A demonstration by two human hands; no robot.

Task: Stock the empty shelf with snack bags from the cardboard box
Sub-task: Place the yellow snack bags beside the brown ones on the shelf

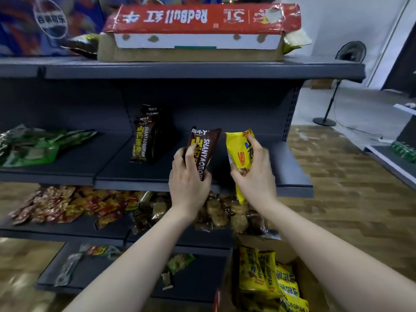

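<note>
My left hand point(189, 179) grips a dark brown snack bag point(203, 149) upright over the front of the dark grey middle shelf point(290, 167). Beside it, my right hand point(254, 167) holds a yellow snack bag point(236, 149), also upright, its lower end hanging below the shelf edge. A short row of brown snack bags point(147, 136) stands on the same shelf to the left. At the bottom right, the open cardboard box point(315, 287) holds several yellow snack bags point(267, 280).
Green bags point(33, 147) lie on the shelf section to the left. A Red Bull carton point(202, 21) sits on the top shelf. Lower shelves carry red-orange packets point(63, 203) and clear-wrapped snacks point(225, 215). A standing fan point(337, 86) is at the right on the wooden floor.
</note>
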